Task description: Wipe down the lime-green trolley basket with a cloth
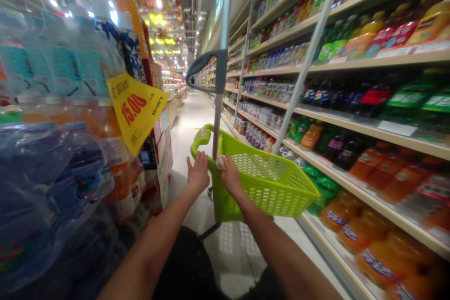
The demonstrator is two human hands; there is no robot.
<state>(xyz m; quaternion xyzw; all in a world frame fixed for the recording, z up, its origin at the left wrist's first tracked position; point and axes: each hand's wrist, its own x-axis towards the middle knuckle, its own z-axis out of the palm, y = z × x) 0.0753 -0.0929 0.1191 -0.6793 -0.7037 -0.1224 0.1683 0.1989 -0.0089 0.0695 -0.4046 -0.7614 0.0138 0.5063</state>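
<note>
A lime-green shopping basket (270, 201) on a wheeled frame stands in front of me, its sides pierced with holes. From its near end rises a grey pole with a dark grey loop handle (222, 72). My left hand (198, 173) lies at the basket's near left corner, fingers stretched out beside the green rim grip (201, 138). Closed around a small crumpled white wad, perhaps tissue or cloth (221, 162), my right hand (231, 176) is at the near rim just right of the pole. The fingertips are partly hidden.
Shelves of bottled drinks (372, 98) line the right side. Close on the left are stacked shrink-wrapped water bottles (70, 168) and orange drink bottles, with a yellow price sign (137, 112) sticking out. A pale tiled aisle (190, 108) runs ahead.
</note>
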